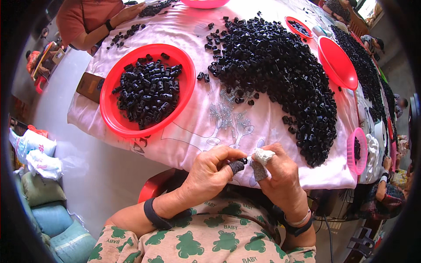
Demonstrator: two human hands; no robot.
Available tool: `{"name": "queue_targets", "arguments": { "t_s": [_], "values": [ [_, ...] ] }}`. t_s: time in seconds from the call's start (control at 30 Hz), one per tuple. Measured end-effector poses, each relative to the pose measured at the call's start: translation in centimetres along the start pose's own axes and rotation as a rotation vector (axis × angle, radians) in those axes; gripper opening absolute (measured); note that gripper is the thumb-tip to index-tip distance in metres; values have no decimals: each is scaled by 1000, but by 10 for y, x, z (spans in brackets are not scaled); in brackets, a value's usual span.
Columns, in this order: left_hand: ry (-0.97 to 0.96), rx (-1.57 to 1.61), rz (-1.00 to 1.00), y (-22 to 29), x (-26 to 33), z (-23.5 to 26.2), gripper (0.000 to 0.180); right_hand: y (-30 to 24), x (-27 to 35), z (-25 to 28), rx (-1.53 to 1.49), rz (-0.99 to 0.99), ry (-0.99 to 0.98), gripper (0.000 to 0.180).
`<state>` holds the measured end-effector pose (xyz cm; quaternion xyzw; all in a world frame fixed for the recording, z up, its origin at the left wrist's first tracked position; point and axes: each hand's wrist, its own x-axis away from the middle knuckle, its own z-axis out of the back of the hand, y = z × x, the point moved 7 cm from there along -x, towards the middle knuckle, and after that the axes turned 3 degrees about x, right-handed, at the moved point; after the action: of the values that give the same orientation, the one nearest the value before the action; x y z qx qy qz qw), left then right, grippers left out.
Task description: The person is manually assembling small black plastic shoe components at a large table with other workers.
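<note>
My left hand [209, 172], a dark wrap on one finger, pinches a small black plastic cord-lock part [244, 161] at the near edge of the table. Right beside it, my right hand [280, 172] has its fingers drawn together, with white and grey wraps on the fingertips. Whatever sits between those fingertips is too small to make out. Just beyond my hands lie loose metal springs [228, 109] on the pink cloth. Past them spreads a large heap of black cord-lock parts [267, 57]. To the left, a red basin [189, 92] holds many black cord locks.
A phone [90, 87] lies beside the basin. On the right stand a red bowl [337, 63] and a pink basket [350, 151]. A co-worker's arm [103, 33] rests at the far left among scattered parts. Stuffed sacks [52, 215] stand on the floor at left.
</note>
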<state>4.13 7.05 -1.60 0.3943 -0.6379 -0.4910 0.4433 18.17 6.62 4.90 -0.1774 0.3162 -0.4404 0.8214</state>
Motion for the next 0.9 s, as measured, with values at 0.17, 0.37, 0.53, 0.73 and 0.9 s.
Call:
{"name": "queue_targets", "arguments": {
  "t_s": [0.17,0.37,0.53,0.73,0.9],
  "values": [
    [-2,-126,-49,1,1,0,18,-6,0,-3,43,9,-28,40],
    [-12,-210,-65,6,1,0,18,-16,-1,-3,55,28,-47,37],
    [-7,74,39,-2,0,1,15,-10,1,-4,-40,8,-9,40],
    [-26,243,199,-5,1,4,19,-9,1,-6,-71,-1,58,43],
    [-23,309,183,-4,2,3,18,-10,-1,-9,-63,19,69,46]
  ]
}}
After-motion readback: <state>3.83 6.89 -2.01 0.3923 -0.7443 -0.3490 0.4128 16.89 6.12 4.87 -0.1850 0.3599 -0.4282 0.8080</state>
